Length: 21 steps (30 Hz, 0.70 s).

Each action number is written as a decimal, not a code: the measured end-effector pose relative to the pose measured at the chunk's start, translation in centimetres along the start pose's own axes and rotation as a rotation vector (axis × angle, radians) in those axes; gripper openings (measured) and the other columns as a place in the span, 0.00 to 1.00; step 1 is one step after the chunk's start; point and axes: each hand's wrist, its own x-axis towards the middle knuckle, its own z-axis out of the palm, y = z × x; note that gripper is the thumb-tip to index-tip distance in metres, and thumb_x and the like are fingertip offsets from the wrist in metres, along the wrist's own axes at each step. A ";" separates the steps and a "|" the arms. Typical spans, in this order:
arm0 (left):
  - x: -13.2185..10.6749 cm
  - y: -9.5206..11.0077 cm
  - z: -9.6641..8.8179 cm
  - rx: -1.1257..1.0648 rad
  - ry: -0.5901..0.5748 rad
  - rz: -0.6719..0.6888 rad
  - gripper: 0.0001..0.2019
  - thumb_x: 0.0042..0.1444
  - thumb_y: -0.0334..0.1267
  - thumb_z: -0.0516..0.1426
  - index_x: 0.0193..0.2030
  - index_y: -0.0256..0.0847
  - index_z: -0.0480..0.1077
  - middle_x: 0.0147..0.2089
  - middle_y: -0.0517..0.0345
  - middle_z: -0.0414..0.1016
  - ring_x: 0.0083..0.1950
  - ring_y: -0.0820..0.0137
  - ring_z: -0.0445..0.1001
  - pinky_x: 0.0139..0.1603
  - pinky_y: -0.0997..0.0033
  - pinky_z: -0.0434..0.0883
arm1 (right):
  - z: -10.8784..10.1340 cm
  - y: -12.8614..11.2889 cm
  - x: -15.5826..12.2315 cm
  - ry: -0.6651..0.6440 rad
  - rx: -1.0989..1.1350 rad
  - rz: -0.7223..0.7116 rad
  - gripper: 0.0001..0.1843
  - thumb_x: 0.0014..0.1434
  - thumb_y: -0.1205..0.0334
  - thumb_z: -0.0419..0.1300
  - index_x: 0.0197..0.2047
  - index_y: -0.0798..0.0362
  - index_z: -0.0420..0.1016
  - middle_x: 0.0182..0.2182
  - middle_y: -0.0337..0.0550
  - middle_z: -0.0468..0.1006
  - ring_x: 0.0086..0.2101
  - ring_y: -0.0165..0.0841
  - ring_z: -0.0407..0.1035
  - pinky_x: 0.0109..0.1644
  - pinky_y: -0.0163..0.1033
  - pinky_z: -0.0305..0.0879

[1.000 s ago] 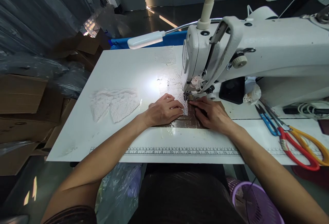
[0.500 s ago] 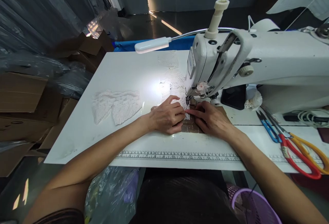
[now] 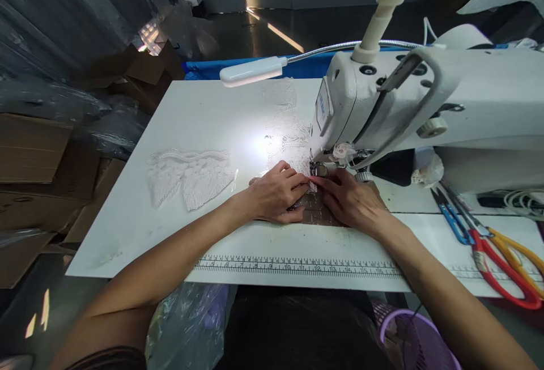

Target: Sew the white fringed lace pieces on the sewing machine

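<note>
White lace strip (image 3: 287, 126) reaches to the fingertips of the left hand (image 3: 278, 193) and right hand (image 3: 351, 197), just before the sewing machine's (image 3: 391, 89) presser foot (image 3: 320, 170). Left fingers are curled, right index stretched; whether they pinch, I cannot tell.

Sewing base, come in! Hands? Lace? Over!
Left hand and right hand at edge of lace. Lace at sewing machine foot. Scissors far right, not blocking.

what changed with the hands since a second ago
The bare right hand moved its index finger left, to the fingertips of the bare left hand, whose fingers curled more, at the white lace strip. The white lace piece at left and red-and-orange metal scissors stayed put.
</note>
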 end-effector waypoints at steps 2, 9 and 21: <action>0.1 0.1 -0.1 0.011 -0.021 -0.012 0.19 0.62 0.43 0.51 0.52 0.31 0.72 0.50 0.43 0.74 0.41 0.61 0.70 0.49 0.55 0.65 | -0.2 0.0 -0.2 0.002 0.056 -0.037 0.22 0.67 0.62 0.47 0.59 0.50 0.75 0.45 0.57 0.73 0.37 0.42 0.71 0.29 0.39 0.65; 0.3 0.3 -0.4 0.035 -0.068 -0.061 0.22 0.64 0.45 0.49 0.53 0.27 0.71 0.52 0.40 0.72 0.43 0.60 0.70 0.48 0.57 0.64 | -0.4 -0.5 -0.1 0.022 0.058 -0.042 0.22 0.68 0.63 0.47 0.58 0.56 0.75 0.42 0.60 0.74 0.39 0.45 0.72 0.37 0.45 0.71; 0.7 -0.1 -0.6 0.037 -0.101 -0.112 0.25 0.63 0.50 0.51 0.53 0.28 0.69 0.53 0.39 0.68 0.45 0.59 0.69 0.48 0.58 0.63 | -0.1 -0.7 0.3 -0.005 -0.012 -0.030 0.22 0.67 0.64 0.46 0.57 0.58 0.74 0.39 0.58 0.75 0.35 0.43 0.71 0.36 0.45 0.70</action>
